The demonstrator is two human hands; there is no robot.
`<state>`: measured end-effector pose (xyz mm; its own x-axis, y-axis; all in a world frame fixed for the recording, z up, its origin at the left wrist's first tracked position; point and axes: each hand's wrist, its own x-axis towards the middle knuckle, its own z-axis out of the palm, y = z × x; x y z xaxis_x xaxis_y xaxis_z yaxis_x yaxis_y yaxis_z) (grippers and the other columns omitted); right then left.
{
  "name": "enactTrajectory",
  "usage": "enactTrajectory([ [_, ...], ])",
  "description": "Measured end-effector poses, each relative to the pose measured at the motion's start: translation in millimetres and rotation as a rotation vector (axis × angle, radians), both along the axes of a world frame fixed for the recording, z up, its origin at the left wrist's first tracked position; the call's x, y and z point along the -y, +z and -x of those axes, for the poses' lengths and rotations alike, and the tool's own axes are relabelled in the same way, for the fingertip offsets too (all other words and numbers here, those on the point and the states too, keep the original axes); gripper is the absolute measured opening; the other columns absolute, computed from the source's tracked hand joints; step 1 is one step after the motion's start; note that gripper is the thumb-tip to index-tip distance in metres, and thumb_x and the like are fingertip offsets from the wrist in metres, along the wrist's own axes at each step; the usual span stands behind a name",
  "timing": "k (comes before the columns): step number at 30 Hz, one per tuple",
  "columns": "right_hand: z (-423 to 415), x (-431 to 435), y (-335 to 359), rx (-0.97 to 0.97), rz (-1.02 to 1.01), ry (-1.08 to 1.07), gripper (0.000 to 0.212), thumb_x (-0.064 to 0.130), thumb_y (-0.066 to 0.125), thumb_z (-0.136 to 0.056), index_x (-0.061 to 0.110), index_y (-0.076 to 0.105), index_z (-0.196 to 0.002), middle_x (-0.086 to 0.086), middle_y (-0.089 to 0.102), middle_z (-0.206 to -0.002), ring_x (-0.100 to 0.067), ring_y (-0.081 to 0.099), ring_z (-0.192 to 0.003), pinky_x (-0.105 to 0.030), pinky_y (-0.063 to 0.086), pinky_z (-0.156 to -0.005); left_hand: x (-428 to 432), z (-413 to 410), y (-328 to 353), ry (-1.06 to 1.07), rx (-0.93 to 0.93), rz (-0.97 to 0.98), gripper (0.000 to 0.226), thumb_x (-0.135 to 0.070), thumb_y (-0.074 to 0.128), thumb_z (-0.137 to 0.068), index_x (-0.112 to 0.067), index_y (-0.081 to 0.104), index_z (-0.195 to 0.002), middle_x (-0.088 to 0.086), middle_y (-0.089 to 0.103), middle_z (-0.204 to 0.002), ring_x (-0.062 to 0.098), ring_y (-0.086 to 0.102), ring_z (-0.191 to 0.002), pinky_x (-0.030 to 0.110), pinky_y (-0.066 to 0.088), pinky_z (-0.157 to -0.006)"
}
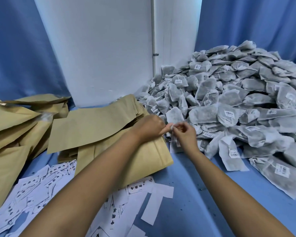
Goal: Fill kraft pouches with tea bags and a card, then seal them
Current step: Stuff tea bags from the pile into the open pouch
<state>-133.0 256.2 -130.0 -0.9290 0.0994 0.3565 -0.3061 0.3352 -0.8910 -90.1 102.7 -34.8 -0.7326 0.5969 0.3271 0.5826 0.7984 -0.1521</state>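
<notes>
Blue cloth-covered tabletop (191, 199) against a white wall, blue curtains at upper left and upper right. At right, a large heap of grey mesh tea bags with strings and small white barcode tags (237, 103). At centre left, a fanned stack of flat brown kraft paper pouches (99, 127); further pouches piled at far left (12, 132). Along the bottom, scattered white printed paper cards (41, 187).

Both hands meeting at centre frame, at the near edge of the heap. Left hand (149, 128), grip curled, pinching something small and white, likely a tag or the top of a tea bag. Right hand (184, 135), fingertips pinched together on what looks like the string beside it; exact hold too small to tell.

Step in hand, seemingly: freeing or gathering tea bags, no pouch opened yet. Next move probably calls for untangling the string, collecting the bags, then spreading a pouch mouth.
</notes>
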Motion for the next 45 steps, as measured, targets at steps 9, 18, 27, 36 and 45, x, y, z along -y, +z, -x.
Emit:
enactTrajectory([
  [9,3,-26,-23,0.038,-0.659,-0.044,0.038,0.019,0.064,-0.077,0.014,0.056,-0.114,-0.009,0.064,-0.103,-0.03,0.059,-0.098,-0.035,0.046,-0.076,-15,16,-7,0.023,0.032,-0.089,0.057,-0.027,0.036,-0.103,0.006,0.053,-0.059,0.015,0.049,-0.056,0.021,0.037,-0.051,0.03,0.028,-0.059],
  [18,40,-66,21,-0.064,-0.818,-0.301,0.031,0.043,0.064,-0.08,0.022,0.055,-0.1,-0.015,0.012,-0.157,-0.039,-0.002,-0.145,-0.054,-0.004,-0.113,-16,19,-14,0.032,0.097,-0.151,0.056,-0.026,0.036,-0.103,-0.001,0.043,-0.053,-0.001,0.024,-0.049,0.018,0.025,-0.043,0.042,0.036,-0.059],
  [27,24,-60,27,-0.041,-0.44,-0.123,0.056,0.011,0.061,-0.075,0.022,0.046,-0.127,-0.005,0.06,-0.117,-0.027,0.047,-0.115,-0.043,0.04,-0.094,-17,25,-21,0.017,0.078,-0.217,0.056,-0.026,0.038,-0.102,-0.005,0.037,-0.051,0.002,0.026,-0.046,0.015,0.024,-0.04,0.04,0.034,-0.056],
  [36,-30,-26,27,0.408,1.202,0.556,0.032,-0.015,0.031,-0.09,-0.003,0.054,-0.109,-0.026,0.067,-0.102,-0.034,0.07,-0.083,-0.052,0.053,-0.076,-10,25,-23,0.06,0.015,-0.639,0.056,-0.02,0.042,-0.101,-0.01,0.04,-0.046,0.005,0.035,-0.043,0.014,0.027,-0.039,0.037,0.03,-0.051],
  [45,-42,-15,43,0.476,0.146,0.59,0.026,-0.003,0.054,-0.09,-0.005,0.054,-0.116,-0.027,0.064,-0.102,-0.026,0.062,-0.08,-0.031,0.049,-0.067,7,18,-22,0.008,-0.039,-0.723,0.061,-0.029,0.034,-0.097,0.002,0.053,-0.048,0.013,0.054,-0.046,0.022,0.048,-0.044,0.041,0.044,-0.058],
])
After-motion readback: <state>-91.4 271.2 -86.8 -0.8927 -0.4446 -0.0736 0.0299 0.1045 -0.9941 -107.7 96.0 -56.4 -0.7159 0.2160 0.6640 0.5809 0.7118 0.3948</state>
